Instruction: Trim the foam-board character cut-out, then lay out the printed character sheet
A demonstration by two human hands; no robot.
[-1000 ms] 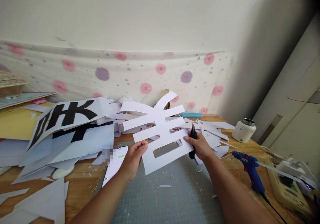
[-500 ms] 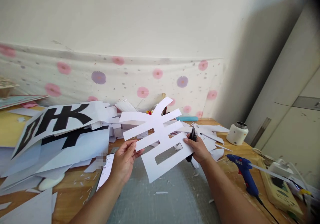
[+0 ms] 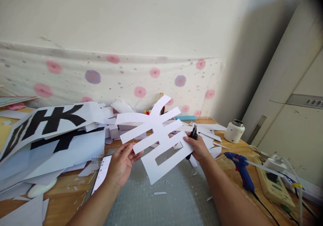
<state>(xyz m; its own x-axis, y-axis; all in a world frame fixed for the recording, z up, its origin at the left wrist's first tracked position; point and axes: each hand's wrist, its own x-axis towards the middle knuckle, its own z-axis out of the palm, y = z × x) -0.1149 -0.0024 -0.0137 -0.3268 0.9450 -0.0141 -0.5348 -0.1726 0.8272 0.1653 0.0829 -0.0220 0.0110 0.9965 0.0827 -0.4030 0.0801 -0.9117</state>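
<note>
A white paper cutout, shaped like a written character with several strokes and open slots, is held tilted in the air between my hands. My left hand pinches the end of one of its left strokes between thumb and fingers. At the lower right edge, my right hand grips the cutout with the thumb on top. That same hand also holds a black utility knife, whose lower part is partly hidden behind the paper. Below lies a grey cutting mat with small paper scraps on it.
Printed sheets with bold black characters pile up at left, beside a phone. On the right are a blue glue gun, a power strip and a white jar. Paper offcuts lie behind my right hand.
The view has turned slightly right, so the surroundings sit further left. Both hands keep hold of the cutout, which stays in nearly the same pose.
</note>
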